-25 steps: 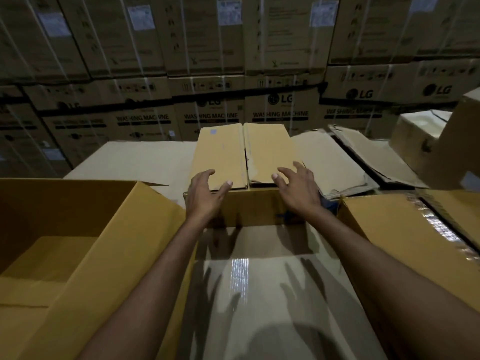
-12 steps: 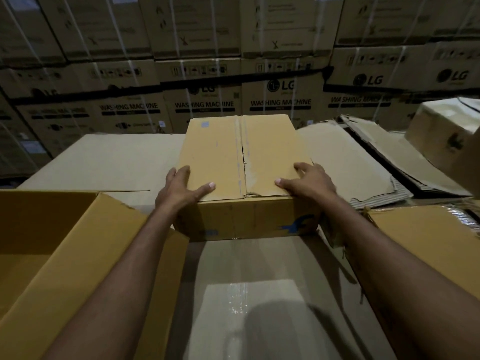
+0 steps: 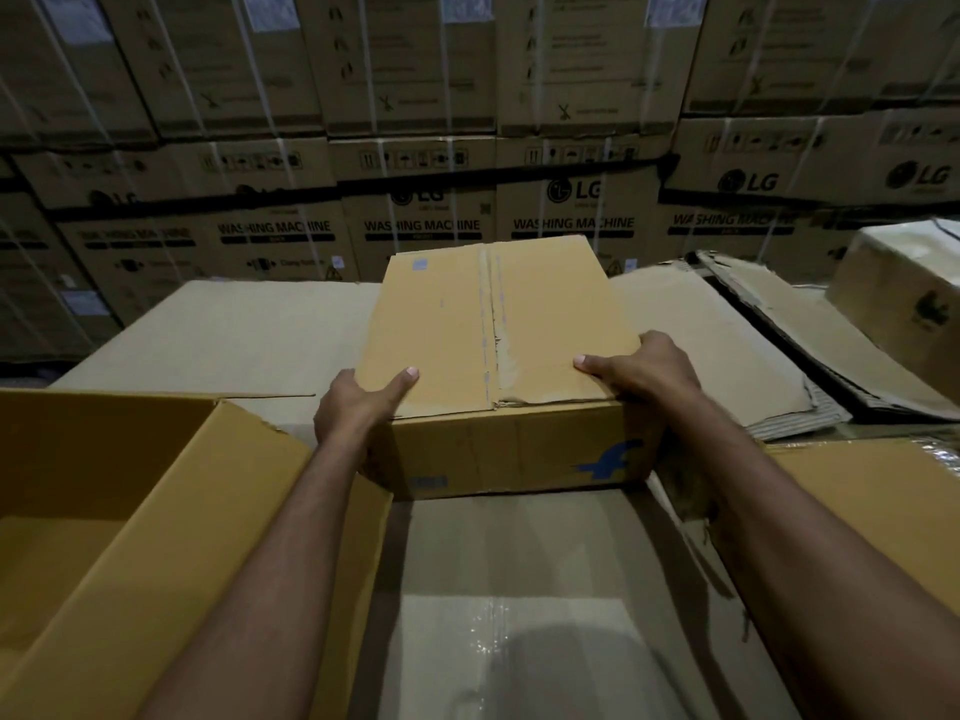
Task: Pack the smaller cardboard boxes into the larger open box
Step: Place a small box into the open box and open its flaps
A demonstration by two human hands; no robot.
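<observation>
Gripping a closed smaller cardboard box (image 3: 498, 350) at its two near corners, both hands are seen from a head-worn camera; this box serves as the landmark for everything else.

To the left of the box, a larger open box (image 3: 156, 511) is seen, its yellow-brown interior empty as far as can be made out, its left and near parts cut off by the frame edge. At the box's left near corner, the left hand (image 3: 353, 407) is clamped, thumb laid on the top flap and fingers wrapped out of sight down the side. At the right near corner, the right hand (image 3: 644, 371) is closed in the same way, thumb on top. Below the box, a pale taped cardboard surface (image 3: 519, 589) is seen; whether the box rests on it or is lifted clear cannot be told. To the right of the box, flattened cardboard sheets (image 3: 769, 335) are stacked. Behind it, a wall of washing machine cartons (image 3: 571, 148) fills the view.

The step in hand is judged to be the pick-up. Next, the box would need to be carried left and lowered into the open box, kept level to clear its wall.

The scene is dim, and the fingertips under the box are hidden.
</observation>
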